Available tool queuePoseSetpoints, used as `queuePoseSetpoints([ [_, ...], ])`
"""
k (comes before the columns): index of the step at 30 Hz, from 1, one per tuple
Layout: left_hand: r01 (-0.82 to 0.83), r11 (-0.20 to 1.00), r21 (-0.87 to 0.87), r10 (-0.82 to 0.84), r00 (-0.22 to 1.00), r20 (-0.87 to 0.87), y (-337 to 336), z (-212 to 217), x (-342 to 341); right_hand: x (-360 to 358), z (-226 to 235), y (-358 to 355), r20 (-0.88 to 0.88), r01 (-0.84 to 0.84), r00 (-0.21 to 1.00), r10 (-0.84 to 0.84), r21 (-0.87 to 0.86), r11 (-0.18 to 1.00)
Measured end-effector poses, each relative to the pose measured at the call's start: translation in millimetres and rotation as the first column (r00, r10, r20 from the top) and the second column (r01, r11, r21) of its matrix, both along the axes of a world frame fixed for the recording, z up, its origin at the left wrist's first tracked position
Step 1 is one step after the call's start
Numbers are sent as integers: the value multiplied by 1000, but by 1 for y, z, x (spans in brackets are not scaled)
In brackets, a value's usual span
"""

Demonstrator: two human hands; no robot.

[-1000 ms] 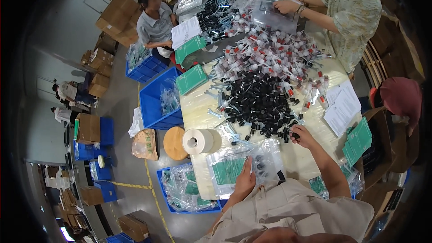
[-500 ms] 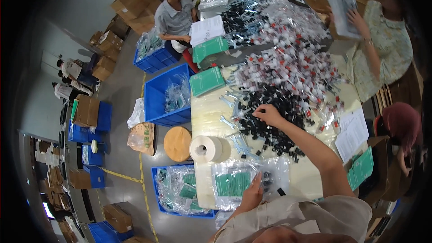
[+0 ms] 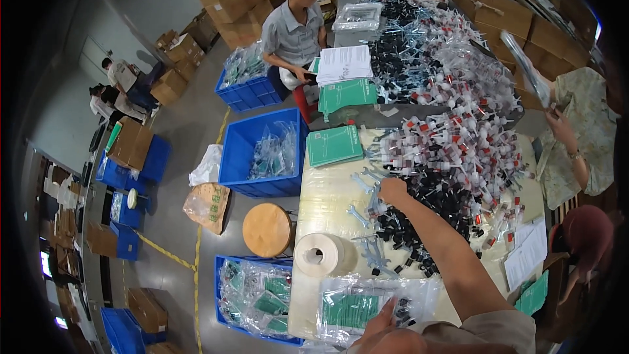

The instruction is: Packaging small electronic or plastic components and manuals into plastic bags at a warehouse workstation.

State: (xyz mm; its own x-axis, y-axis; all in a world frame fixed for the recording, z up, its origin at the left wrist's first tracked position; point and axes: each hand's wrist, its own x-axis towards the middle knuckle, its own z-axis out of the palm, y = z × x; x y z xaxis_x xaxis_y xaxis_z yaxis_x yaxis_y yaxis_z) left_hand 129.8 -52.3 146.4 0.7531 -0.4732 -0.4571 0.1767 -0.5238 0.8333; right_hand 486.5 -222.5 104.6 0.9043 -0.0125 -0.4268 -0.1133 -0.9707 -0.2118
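Observation:
My right hand (image 3: 392,190) reaches far forward across the pale table (image 3: 327,203). Its fingers curl down at the left edge of a heap of small black parts (image 3: 439,206), right beside several small silver wrenches (image 3: 364,182). Whether it grips one is hidden. My left hand (image 3: 382,320) is close to my body and holds a clear plastic bag (image 3: 357,305) that has a green card and some black parts inside. A roll of white tape (image 3: 319,255) stands just left of the bag.
Red-and-white bagged parts (image 3: 458,144) cover the far table, with green booklets (image 3: 334,145) beside them. On the floor to the left are blue crates (image 3: 259,151) and a round wooden stool (image 3: 266,229). Co-workers sit at the far end and on the right, amid cardboard boxes.
My right hand has swung from the right side of the black heap across to its left edge by the wrenches. My left hand stays on the bag.

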Motion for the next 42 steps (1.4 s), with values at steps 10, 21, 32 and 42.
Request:
queuePoseSetpoints([
  [10, -23, 996, 84, 8, 984, 177, -5, 6, -15, -33, -8, -42, -185, 390, 871, -456, 824, 411],
  [21, 26, 990, 136, -91, 865, 493, -27, 49, -2, -322, 85, -80, -744, 815, 576, 339, 556, -164],
  [32, 324, 892, 314, -427, 832, 355, -58, 77, -58, -406, -106, -21, -467, 465, 884, -19, 883, -59],
  [42, 262, 890, 373, -402, 837, 371, -45, 71, -67, -386, -83, -10, -12, -83, 976, 217, 902, 423],
])
